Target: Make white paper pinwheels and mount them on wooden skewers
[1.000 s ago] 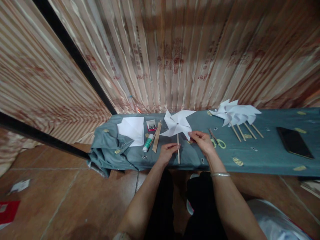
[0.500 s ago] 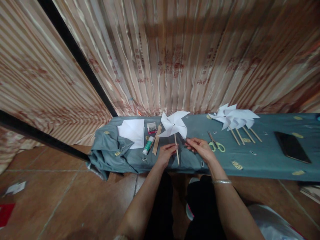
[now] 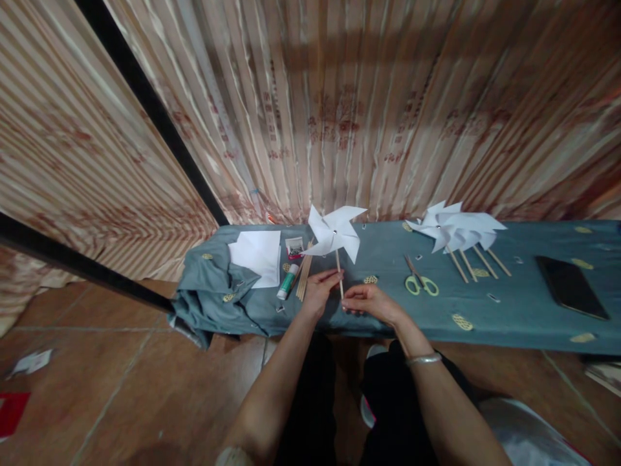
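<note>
Both left hand [image 3: 319, 289] and right hand [image 3: 372, 301] pinch a pinwheel stick [image 3: 338, 261]; a packet [image 3: 294, 243] holds dark bits [image 3: 295, 252].

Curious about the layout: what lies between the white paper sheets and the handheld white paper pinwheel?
The head view shows a green-and-white glue stick, a small red-and-white packet and thin, pale wooden sticks.

the bench [image 3: 412, 328], long and narrow, is draped in a blue-green cloth [image 3: 206, 294] with yellow prints, rumpled at its left end. there lie white papers [image 3: 261, 254], a fold of cloth over one corner, then a small pack [image 3: 294, 248], a glue stick [image 3: 288, 282] nearer the front edge and, just beside, some sticks [image 3: 304, 278]. farther right come scissors [image 3: 418, 276] with green handles, then overlapping white pinwheels [image 3: 464, 226], and rightmost a dark phone [image 3: 571, 287] set at a slant.
</note>
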`<action>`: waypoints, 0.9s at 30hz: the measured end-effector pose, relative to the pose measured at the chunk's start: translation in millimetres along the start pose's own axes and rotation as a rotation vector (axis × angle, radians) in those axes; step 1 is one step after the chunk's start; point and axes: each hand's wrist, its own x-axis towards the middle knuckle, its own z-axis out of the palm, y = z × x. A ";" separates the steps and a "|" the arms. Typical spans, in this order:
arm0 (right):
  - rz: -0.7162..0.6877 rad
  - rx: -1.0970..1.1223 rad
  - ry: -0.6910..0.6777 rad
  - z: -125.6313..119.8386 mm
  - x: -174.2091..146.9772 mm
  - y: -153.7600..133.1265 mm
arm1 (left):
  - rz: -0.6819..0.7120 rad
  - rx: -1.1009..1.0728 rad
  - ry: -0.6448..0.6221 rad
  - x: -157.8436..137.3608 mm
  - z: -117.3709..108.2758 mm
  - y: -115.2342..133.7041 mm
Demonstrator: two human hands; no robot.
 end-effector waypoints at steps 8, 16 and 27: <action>-0.017 0.004 0.031 -0.1 5.6 3.5 | -0.073 -0.034 0.018 -3.9 -0.6 -10.0; -0.017 0.004 0.040 2.7 6.4 0.7 | -0.044 0.004 0.027 -10.3 -6.0 -18.5; -0.193 0.183 0.620 -49.9 8.2 -0.3 | -0.050 0.061 0.019 -7.5 -9.1 -27.1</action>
